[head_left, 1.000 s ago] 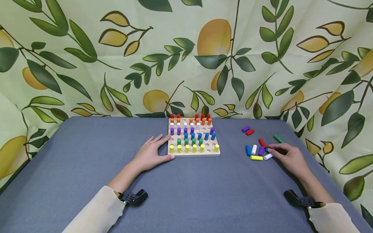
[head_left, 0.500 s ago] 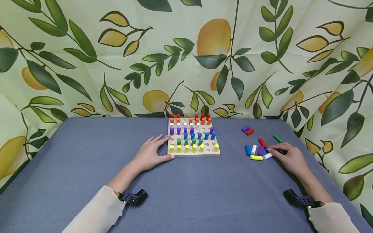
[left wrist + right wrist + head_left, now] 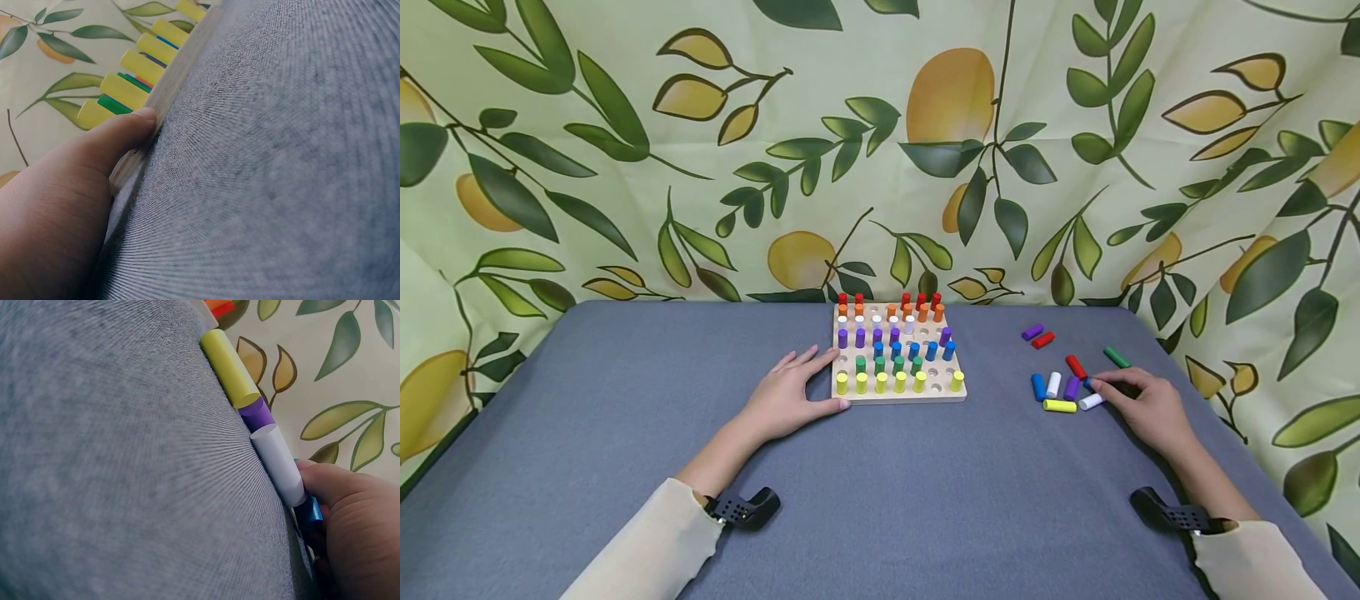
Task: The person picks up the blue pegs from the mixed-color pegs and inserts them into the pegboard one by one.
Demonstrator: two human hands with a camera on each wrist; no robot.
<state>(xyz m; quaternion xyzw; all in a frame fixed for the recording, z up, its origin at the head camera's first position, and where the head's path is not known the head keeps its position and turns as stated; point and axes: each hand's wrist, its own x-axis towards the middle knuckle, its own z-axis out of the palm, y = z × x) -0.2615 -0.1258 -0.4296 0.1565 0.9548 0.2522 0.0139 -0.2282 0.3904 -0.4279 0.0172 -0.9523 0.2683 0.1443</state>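
A wooden pegboard [image 3: 950,397] lies on the table, its upright pegs in rows by colour: yellow nearest, then green, blue, purple, white, orange and red. My left hand [image 3: 786,398] rests at its left side with fingers extended. The left thumb [image 3: 134,127] touches the front edge near a yellow peg [image 3: 124,91] in the left wrist view. Over on the right, my right hand [image 3: 1142,408] pinches a blue peg [image 3: 309,512], mostly hidden by the fingers. Beside it lies a white peg [image 3: 276,464], with a purple peg [image 3: 1072,388] just left of the fingertips.
Around the right hand lie a yellow peg [image 3: 1059,407], another blue peg [image 3: 1038,387], a red peg [image 3: 1076,367] and a green peg [image 3: 1116,357]. Farther back are a purple peg [image 3: 1033,332] and a red peg [image 3: 1043,340]. A leaf-patterned cloth [image 3: 850,192] hangs behind the table.
The right fingertips have shifted very slightly right with the blue peg. The left hand and pegboard stay in place.
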